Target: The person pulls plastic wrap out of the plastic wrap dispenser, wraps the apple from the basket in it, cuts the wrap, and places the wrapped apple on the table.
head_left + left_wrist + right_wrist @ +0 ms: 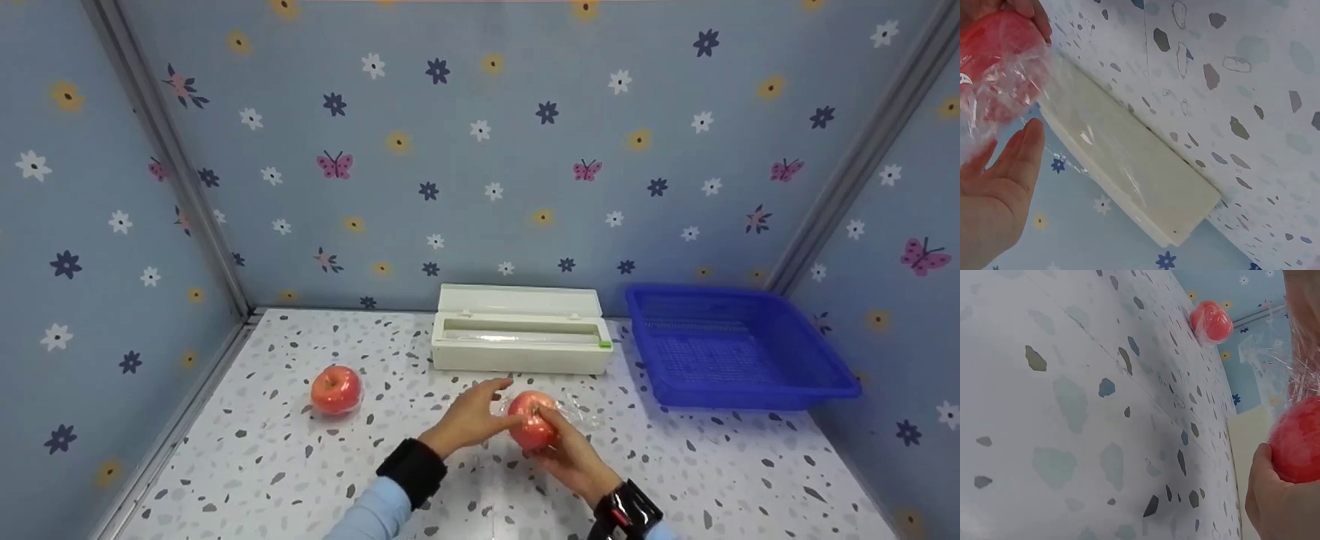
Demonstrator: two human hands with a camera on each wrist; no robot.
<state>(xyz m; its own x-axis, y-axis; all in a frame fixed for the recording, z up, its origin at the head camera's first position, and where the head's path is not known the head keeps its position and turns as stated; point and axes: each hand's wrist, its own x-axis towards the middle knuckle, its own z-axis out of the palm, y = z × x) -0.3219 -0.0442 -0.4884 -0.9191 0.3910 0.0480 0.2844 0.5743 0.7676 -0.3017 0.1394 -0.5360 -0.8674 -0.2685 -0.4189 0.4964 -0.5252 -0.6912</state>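
A red apple (531, 420) partly covered in clear plastic wrap (1010, 84) is held in my right hand (574, 459), whose thumb and fingers curl round it. My left hand (469, 417) is beside the apple on its left, fingers extended and thumb reaching toward it. In the left wrist view the left palm (994, 208) faces the loose film; whether it touches the film I cannot tell. Film also trails right of the apple in the head view. Another apple (336, 390), wrapped in film, sits on the table to the left.
Behind the hands stands a white cling film box (521, 358), lid raised, a roll inside. A blue plastic basket (750, 394) is at the back right. The speckled tabletop (247, 450) meets flower-patterned walls at the back and sides.
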